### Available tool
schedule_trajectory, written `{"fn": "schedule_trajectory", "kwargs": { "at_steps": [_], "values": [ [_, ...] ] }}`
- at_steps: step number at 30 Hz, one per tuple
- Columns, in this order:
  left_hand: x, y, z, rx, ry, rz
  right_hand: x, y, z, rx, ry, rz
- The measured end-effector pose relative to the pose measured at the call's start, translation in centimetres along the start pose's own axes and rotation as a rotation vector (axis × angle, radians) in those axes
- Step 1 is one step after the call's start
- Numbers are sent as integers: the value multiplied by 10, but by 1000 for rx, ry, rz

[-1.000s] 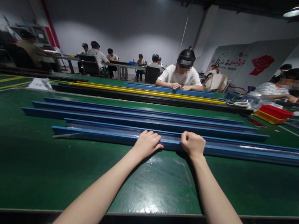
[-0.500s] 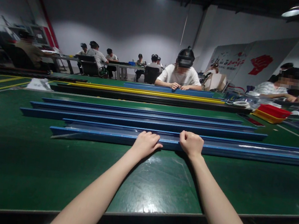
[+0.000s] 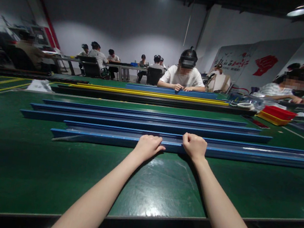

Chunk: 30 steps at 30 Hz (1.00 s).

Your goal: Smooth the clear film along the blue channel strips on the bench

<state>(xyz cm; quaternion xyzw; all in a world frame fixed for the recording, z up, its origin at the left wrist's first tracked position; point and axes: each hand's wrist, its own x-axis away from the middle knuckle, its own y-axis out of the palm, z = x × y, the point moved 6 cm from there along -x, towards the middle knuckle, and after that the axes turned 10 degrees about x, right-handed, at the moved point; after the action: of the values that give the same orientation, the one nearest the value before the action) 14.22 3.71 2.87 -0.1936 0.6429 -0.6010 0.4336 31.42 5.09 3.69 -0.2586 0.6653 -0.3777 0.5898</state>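
Near rail [image 3: 172, 146]: lying across 12 o'clock | left hand [image 3: 148, 146]: gripping near flange [image 3: 108, 139], 11 o'clock | right hand [image 3: 194, 146]: clenching over it, 1 o'clock, hold hidden | probably handling light, stiff, slick; flanges suiting grip

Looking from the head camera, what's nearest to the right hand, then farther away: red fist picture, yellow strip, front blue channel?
1. Front blue channel: right at the right hand.
2. Yellow strip: beyond, across the green table.
3. Red fist picture: in the background, off to the right.
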Motion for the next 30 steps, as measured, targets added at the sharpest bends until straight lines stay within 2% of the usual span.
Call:
{"fn": "schedule_trajectory", "kwargs": {
  "at_steps": [6,30],
  "values": [
    [1,-1,-3,-12,-39,44,0,0,0,-12,3,-1],
    [1,-1,-7,78,-108,30,1,0,-1,-4,-38,-11]
  ]
}}
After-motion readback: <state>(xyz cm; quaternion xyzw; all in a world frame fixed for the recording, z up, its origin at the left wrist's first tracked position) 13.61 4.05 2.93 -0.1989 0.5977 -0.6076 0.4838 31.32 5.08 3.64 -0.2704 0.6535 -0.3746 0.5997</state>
